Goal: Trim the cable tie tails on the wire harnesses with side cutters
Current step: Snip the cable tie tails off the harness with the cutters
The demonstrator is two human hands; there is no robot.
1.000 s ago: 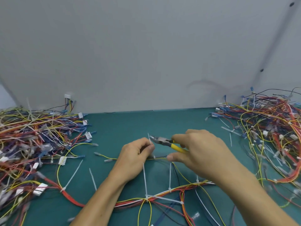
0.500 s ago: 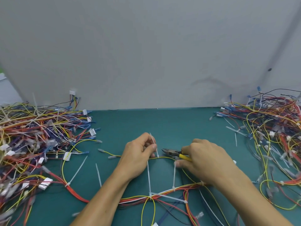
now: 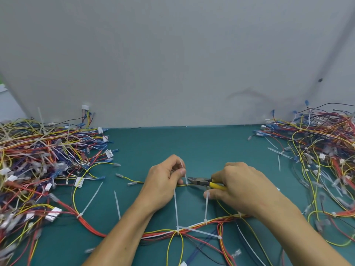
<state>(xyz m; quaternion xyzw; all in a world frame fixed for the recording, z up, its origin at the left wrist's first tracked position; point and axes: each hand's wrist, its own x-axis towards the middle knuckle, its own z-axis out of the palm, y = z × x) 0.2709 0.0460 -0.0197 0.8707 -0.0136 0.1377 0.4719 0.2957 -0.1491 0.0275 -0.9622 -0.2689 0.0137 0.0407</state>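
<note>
Both hands work at the middle of the teal desk. The left hand is curled, thumb and fingers pinching a white cable tie tail that stands up from a thin yellow wire. The right hand is closed around the yellow handles of the side cutters, whose dark nose points left and meets the tail near its base, just above the wire. Whether the blades have closed on it is too small to tell. Nearer the person, a harness of red, orange and yellow wires runs across the desk with several long uncut ties sticking out of it. A loose tie lies flat by the left forearm. Tangled wire piles sit at the left and right against a grey wall
</note>
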